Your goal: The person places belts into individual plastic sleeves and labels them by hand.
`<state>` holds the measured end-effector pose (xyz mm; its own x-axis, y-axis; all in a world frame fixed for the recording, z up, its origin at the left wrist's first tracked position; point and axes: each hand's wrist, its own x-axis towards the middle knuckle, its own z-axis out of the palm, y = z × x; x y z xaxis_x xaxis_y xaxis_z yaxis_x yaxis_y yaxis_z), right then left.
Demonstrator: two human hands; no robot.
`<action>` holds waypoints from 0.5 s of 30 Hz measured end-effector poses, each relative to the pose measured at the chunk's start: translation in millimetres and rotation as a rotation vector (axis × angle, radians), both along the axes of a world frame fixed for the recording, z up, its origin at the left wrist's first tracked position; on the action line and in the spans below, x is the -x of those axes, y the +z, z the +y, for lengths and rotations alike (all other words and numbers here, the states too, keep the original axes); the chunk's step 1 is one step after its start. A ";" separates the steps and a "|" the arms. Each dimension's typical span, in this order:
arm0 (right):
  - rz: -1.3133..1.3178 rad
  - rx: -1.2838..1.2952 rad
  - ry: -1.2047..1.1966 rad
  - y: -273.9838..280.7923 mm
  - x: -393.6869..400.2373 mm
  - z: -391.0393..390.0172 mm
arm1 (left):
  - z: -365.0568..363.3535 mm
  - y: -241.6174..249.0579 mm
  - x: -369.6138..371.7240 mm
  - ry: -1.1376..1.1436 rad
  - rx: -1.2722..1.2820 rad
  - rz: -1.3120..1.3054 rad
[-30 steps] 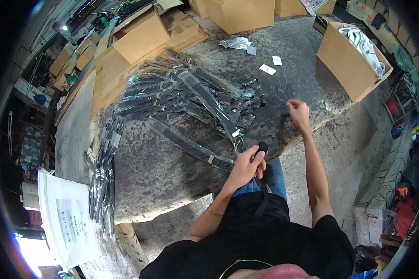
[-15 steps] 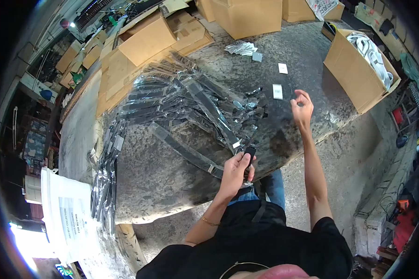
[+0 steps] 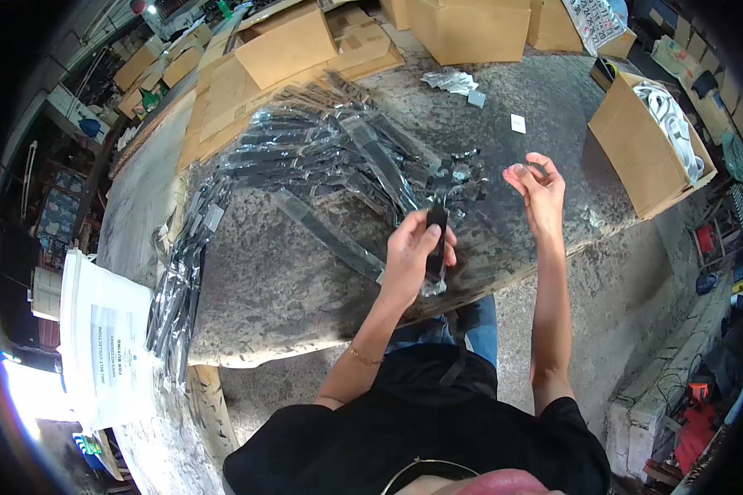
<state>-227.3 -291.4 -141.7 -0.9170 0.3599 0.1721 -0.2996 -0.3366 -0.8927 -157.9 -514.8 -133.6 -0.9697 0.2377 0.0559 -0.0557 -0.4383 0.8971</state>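
Note:
My left hand (image 3: 413,254), near the front edge of the table, is closed round a black belt (image 3: 437,239), its lower end showing clear plastic. My right hand (image 3: 541,191) is raised over the table to the right, thumb and fingers pinched together. What the pinch holds, if anything, is too small to make out. A white label (image 3: 518,124) lies on the table beyond it. To the left spreads a pile of black belts in clear plastic sleeves (image 3: 297,148), with a single sleeved belt (image 3: 326,231) lying in front of it.
A cardboard box of pale straps (image 3: 631,148) stands at the right edge. More cardboard boxes (image 3: 470,31) line the back, near a stack of pale labels (image 3: 450,82). A white bucket (image 3: 99,330) stands at left, beside sleeved belts hanging over the edge (image 3: 177,305).
My left hand has risen with the belt, now held more upright over the table. My right hand's fingers have drawn together, and the nearer white label no longer shows on the table.

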 end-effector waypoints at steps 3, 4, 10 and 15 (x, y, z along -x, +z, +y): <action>-0.060 0.051 0.154 18.6 -40.4 -16.6 | 0.0 -2.4 9.4 0.012 -0.022 0.087; -0.096 -0.001 0.201 23.8 -53.9 -23.1 | 1.2 -3.0 8.7 0.010 -0.024 0.074; -0.150 -0.053 0.426 42.9 -85.3 -55.1 | 10.0 1.1 2.5 0.025 0.088 0.135; -0.193 0.066 0.501 38.2 -83.4 -60.7 | 11.1 -3.3 -5.2 0.059 0.121 0.167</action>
<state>-143.9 -352.1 -103.5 -0.9918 -0.1256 -0.0244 0.0793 -0.4532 -0.8879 -152.7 -503.7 -136.8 -0.9618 0.1952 0.1918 0.1212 -0.3246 0.9381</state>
